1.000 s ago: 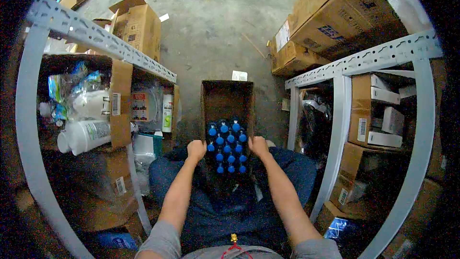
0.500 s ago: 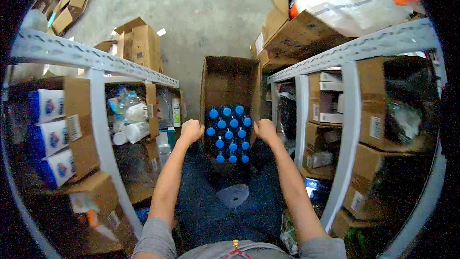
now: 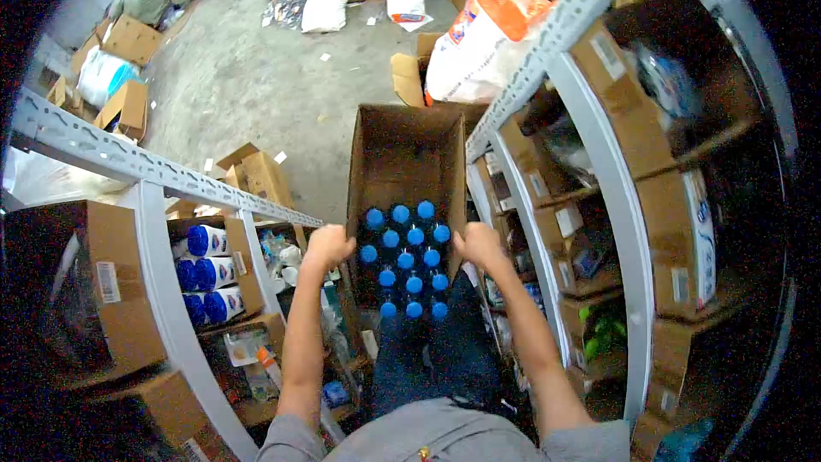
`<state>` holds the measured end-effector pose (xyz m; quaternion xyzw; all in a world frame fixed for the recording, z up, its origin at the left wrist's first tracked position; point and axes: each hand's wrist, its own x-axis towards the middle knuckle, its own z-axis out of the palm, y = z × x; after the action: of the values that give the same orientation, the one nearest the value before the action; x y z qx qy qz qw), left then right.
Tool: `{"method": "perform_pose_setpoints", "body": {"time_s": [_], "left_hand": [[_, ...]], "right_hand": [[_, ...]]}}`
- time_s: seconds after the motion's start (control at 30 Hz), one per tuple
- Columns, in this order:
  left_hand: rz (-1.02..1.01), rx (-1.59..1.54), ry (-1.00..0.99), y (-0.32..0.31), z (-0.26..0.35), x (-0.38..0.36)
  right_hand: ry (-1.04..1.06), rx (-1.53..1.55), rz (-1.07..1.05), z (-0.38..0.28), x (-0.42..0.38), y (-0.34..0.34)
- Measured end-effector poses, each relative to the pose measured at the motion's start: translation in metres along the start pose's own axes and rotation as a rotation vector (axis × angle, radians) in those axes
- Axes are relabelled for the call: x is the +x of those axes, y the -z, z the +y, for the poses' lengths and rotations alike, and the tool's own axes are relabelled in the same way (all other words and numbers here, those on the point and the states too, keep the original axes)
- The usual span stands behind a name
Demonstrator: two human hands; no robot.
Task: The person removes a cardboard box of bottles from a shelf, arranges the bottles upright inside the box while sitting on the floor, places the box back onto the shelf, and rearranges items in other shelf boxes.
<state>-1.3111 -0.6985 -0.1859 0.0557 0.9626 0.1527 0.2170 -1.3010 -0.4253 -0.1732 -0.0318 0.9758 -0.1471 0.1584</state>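
Observation:
An open cardboard box (image 3: pixel 409 150) is held in front of my body, between my two hands. Blue-capped bottles (image 3: pixel 414 237), several of them, stand upright in its near part, while the far part shows bare cardboard. My left hand (image 3: pixel 330 248) is closed on the box's left edge, and my right hand (image 3: pixel 481 246) is closed on the right edge. The fingertips curl out of sight behind the box walls.
Metal racks with cardboard boxes flank me, the left rack (image 3: pixel 154 248) and the right rack (image 3: pixel 599 162). A white and orange sack (image 3: pixel 479 43) lies at the front right. Open cartons (image 3: pixel 256 175) and more sacks (image 3: pixel 325 4) sit on the concrete floor.
The view has moved forward along the aisle, with more floor and sacks showing ahead and different shelf sections beside me. Both hands still grip the box.

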Motion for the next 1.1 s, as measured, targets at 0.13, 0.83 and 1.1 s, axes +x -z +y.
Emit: {"method": "perform_pose_setpoints", "body": {"time_s": [0.13, 0.83, 1.1], "left_hand": [[-0.026, 0.005, -0.050, 0.047, 0.018, -0.032], [0.098, 0.013, -0.242, 0.098, 0.042, -0.119], [0.089, 0.043, -0.249, 0.111, 0.049, -0.148]], "right_hand": [[-0.029, 0.032, 0.027, -0.012, -0.030, 0.026], [-0.072, 0.083, 0.219, -0.048, -0.152, 0.075], [-0.110, 0.132, 0.241, -0.062, -0.196, 0.088]]}}
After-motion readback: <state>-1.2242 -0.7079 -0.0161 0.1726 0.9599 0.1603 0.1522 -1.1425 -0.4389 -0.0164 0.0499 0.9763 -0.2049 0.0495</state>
